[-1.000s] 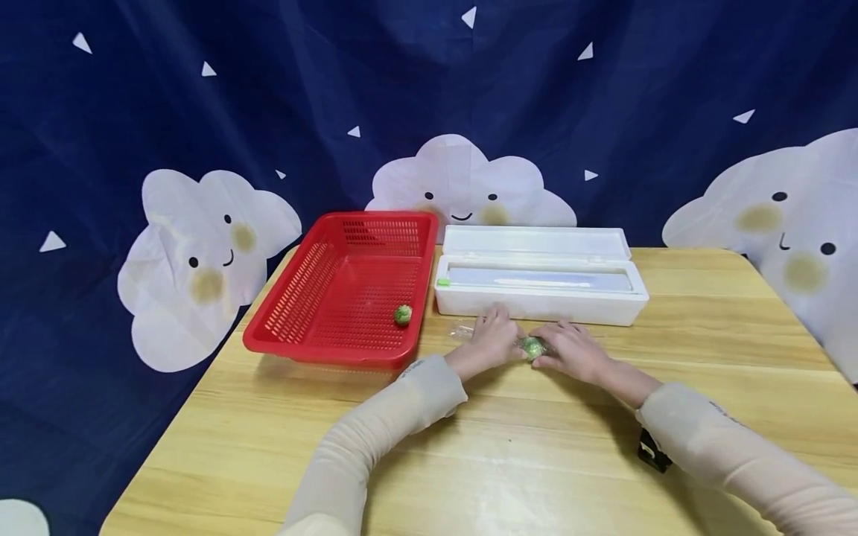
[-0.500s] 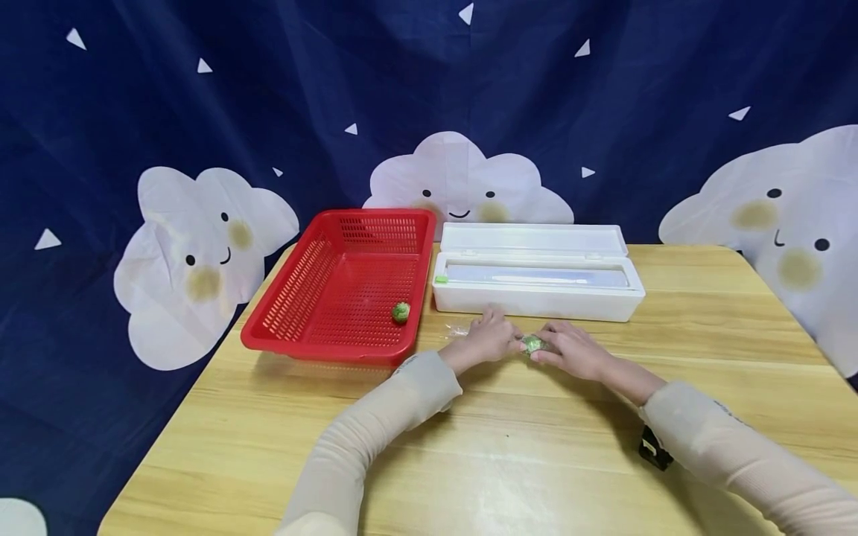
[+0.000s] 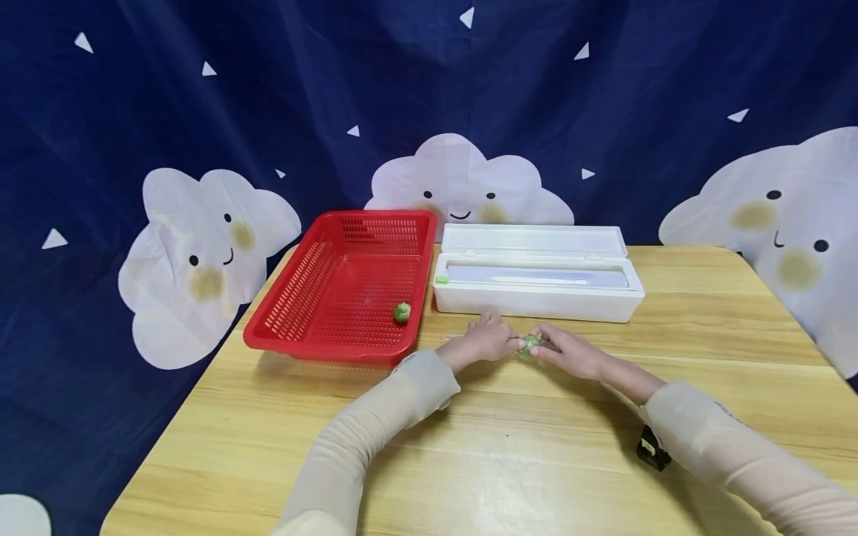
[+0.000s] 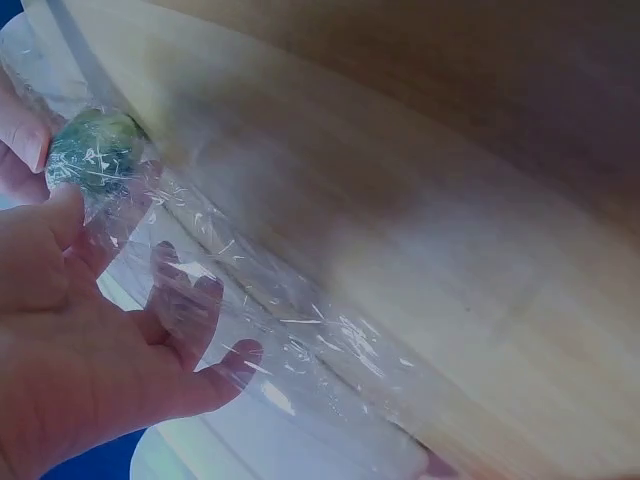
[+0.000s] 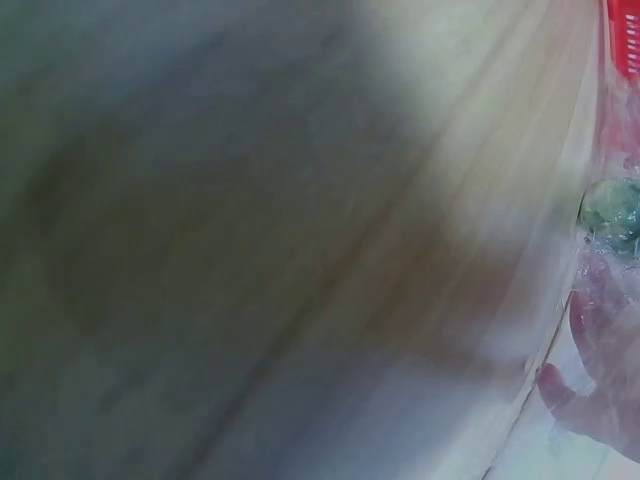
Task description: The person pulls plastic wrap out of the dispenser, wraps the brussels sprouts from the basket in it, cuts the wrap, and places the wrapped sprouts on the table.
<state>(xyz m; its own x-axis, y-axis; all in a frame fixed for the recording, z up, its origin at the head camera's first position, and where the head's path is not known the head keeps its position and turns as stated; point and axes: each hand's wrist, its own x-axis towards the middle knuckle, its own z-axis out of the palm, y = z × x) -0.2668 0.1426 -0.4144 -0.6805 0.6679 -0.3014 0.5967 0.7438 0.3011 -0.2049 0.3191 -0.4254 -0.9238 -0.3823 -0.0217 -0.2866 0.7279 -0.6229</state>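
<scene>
A small Brussels sprout (image 3: 529, 345) wrapped in clear plastic wrap (image 4: 290, 310) lies between my two hands over the table. My left hand (image 3: 488, 339) pinches the wrap against the sprout's left side, its thumb touching the sprout and its other fingers behind the film in the left wrist view. On the other side my right hand (image 3: 571, 353) holds the sprout with thumb and fingers. From the sprout, a loose strip of wrap trails past my left fingers. Only part of the right hand (image 5: 600, 365) shows at the edge of the right wrist view.
A red plastic basket (image 3: 308, 344) stands left of the hands, with another Brussels sprout (image 3: 401, 313) inside. Behind the hands is a long white wrap dispenser box (image 3: 536, 304) with its lid raised. The wooden table (image 3: 482, 461) extends toward me.
My fingertips have drawn closer together around the wrapped sprout, and less of the wrap shows at the left of my left hand. Basket and box have not moved.
</scene>
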